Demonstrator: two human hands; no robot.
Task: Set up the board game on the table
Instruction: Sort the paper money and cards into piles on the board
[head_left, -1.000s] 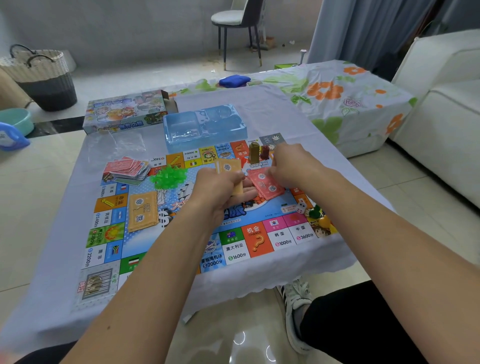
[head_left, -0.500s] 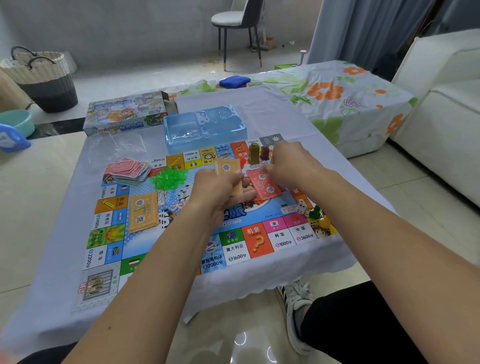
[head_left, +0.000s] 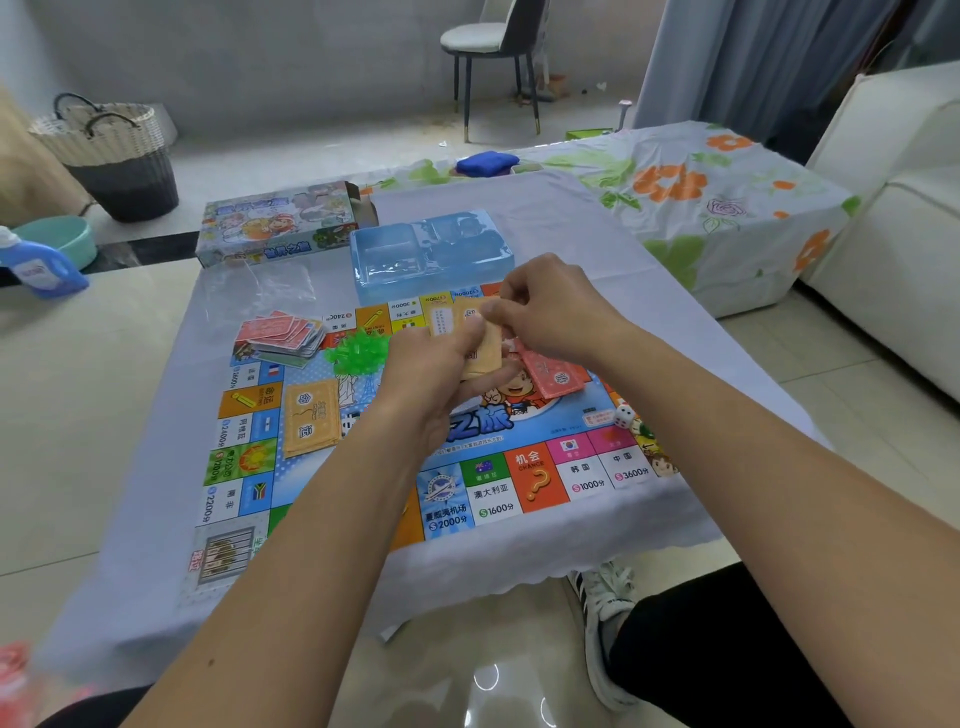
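On the table (head_left: 597, 249) the game board (head_left: 363, 467) lies nearest the person, the plastic tray (head_left: 431, 254) behind it, the game box (head_left: 275, 223) left of the tray.

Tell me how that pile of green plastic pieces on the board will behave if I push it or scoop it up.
The green pieces look small, translucent and loosely heaped, so a push would probably scatter them across the board rather than slide the pile whole. They are likely light and stiff. Scooped up, some may well slip out between the fingers.
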